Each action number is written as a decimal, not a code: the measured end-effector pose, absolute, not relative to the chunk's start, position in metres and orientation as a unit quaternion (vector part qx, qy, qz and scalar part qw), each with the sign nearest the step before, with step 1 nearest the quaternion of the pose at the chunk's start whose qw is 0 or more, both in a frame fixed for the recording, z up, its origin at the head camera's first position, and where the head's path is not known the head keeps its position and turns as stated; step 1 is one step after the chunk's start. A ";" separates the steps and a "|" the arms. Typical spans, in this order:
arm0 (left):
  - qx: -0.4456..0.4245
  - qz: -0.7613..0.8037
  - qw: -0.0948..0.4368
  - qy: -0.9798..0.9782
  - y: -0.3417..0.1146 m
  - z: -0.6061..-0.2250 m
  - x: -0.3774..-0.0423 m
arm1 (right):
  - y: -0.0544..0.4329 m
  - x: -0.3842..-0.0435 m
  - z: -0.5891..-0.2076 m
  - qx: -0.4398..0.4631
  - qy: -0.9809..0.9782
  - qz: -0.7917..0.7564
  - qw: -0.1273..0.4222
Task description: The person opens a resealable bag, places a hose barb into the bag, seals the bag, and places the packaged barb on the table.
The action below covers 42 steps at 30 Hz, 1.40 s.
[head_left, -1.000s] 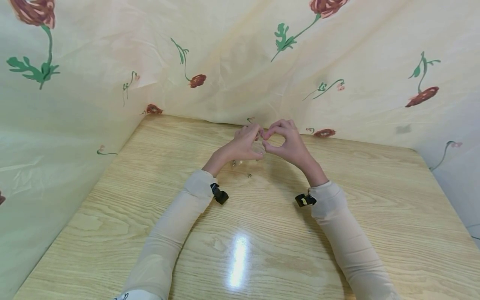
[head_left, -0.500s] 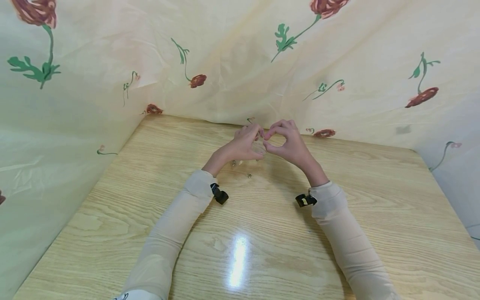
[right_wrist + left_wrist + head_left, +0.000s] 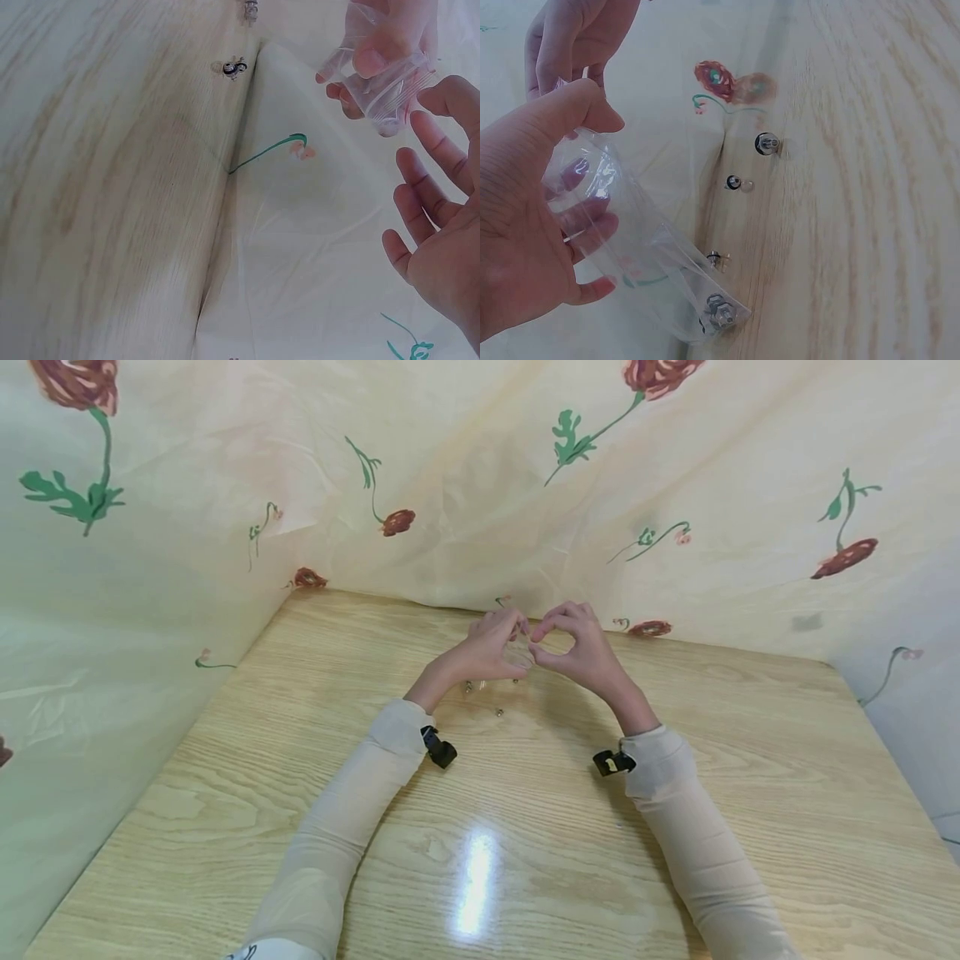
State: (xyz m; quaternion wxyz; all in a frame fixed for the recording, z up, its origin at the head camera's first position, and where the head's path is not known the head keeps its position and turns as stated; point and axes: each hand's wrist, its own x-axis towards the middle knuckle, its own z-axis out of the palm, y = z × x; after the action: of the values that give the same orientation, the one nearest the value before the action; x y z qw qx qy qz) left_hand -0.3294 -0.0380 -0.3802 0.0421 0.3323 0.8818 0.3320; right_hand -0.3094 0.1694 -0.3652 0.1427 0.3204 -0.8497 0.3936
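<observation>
My left hand (image 3: 532, 202) holds a small clear plastic zip bag (image 3: 641, 232) near its mouth, thumb on one side and fingers behind it. The bag hangs tilted, its lower corner close to the wooden table. Through that corner shows a metal fitting (image 3: 721, 311); whether it lies inside or behind the film, I cannot tell. At the bag's mouth, my right hand (image 3: 442, 187) pinches the edge between thumb and index finger, its other fingers loosely bent. In the head view, the left hand (image 3: 491, 643) and right hand (image 3: 581, 647) almost meet above the table's far side.
Several small metal fittings with dark rings lie on the wooden table (image 3: 480, 793), among them one fitting (image 3: 767, 143) and a smaller one (image 3: 734, 182). Behind the table's far edge hangs a flower-printed cream curtain (image 3: 465, 485), close to both hands.
Both hands keep nearly the same place and hold. The right thumb and index finger have shifted very slightly to the right. The fittings on the table stay put.
</observation>
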 end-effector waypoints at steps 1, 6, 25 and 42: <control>0.332 0.334 0.044 0.881 -0.038 -0.381 -0.330 | 0.170 -0.309 -0.366 0.320 -0.850 0.394 0.143; 0.332 0.336 0.044 0.880 -0.038 -0.381 -0.331 | 0.172 -0.309 -0.368 0.323 -0.850 0.390 0.146; 0.323 0.336 0.040 0.884 -0.040 -0.378 -0.331 | 0.184 -0.307 -0.377 0.326 -0.866 0.362 0.113; 0.320 0.328 0.046 0.888 -0.045 -0.377 -0.334 | 0.183 -0.305 -0.386 0.347 -0.862 0.350 0.119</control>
State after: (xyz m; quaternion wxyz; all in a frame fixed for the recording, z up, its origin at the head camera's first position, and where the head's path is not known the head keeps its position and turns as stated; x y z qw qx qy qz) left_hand -0.3343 -0.0451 -0.3773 0.0460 0.3204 0.8877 0.3275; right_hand -0.3051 0.1828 -0.3860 0.1186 0.3474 -0.8618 0.3502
